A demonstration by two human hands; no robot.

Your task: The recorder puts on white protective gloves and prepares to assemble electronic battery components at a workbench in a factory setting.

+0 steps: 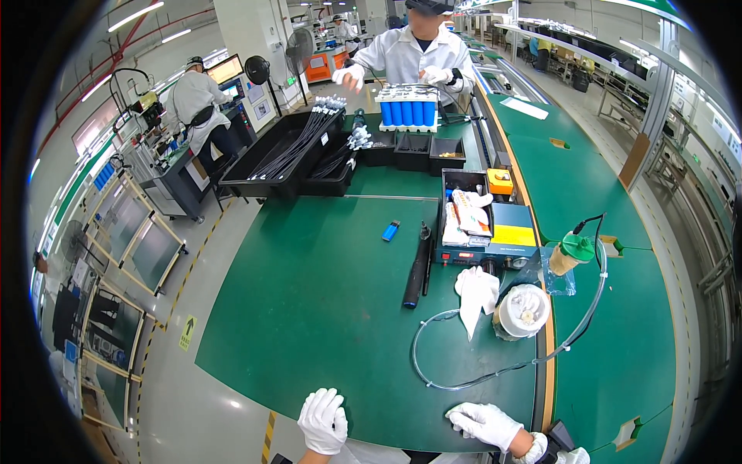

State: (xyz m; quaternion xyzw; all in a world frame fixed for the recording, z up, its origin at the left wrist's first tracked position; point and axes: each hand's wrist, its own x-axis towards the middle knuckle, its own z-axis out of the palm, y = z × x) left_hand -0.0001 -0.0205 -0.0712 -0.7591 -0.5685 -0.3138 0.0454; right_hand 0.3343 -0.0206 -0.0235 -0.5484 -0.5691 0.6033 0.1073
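Two white-gloved hands are showing at the lower edge, a left hand [323,420] and a right hand [484,423], both belonging to the wearer. One small blue plastic lighter [391,230] is lying on the one green work mat [309,309]. One long black cylindrical tool [417,271] is lying beside it. One white crumpled cloth [476,294] and one clear looped plastic tube [495,375] are sitting nearby. One round white lidded tub [522,311] and one green-capped bottle [572,254] are standing at the right. Two large black plastic trays [282,155] are holding cable bundles. Five blue cylindrical cells [408,113] are showing in one pack. Two white-coated people [413,54] are working nearby.
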